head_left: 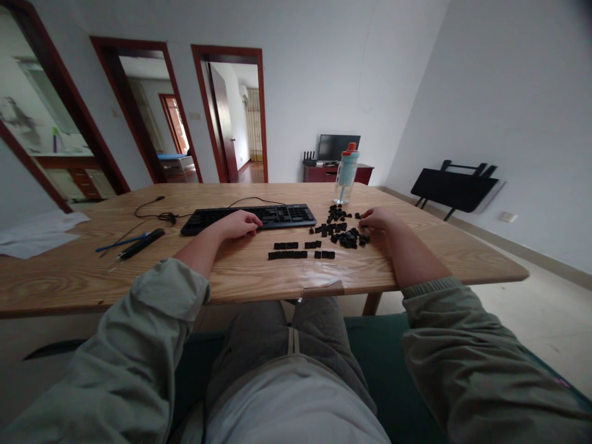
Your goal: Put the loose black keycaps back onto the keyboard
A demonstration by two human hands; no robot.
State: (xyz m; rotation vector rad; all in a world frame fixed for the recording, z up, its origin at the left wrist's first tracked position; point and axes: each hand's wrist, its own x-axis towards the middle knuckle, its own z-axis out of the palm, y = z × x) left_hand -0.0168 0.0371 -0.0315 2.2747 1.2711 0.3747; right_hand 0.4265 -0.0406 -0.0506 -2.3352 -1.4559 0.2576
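A black keyboard (289, 214) lies on the wooden table, its left part behind my left hand. My left hand (238, 224) is at its front edge with the fingers curled in and pressed together; whatever may be in them is hidden. Loose black keycaps (350, 238) lie in a heap to the right of the keyboard. Nearer to me, more keycaps (287, 254) are laid out in two short rows. My right hand (378, 219) is at the right side of the heap, thumb and fingertips pinched together at a small black keycap (357, 216).
A clear bottle (346, 176) with a red and blue top stands behind the heap. To the left lie a black-handled tool (141, 244), a blue stick (121, 241), the cable (166, 216) and white paper (39, 234). Brown tape (324, 290) covers part of the table's front edge.
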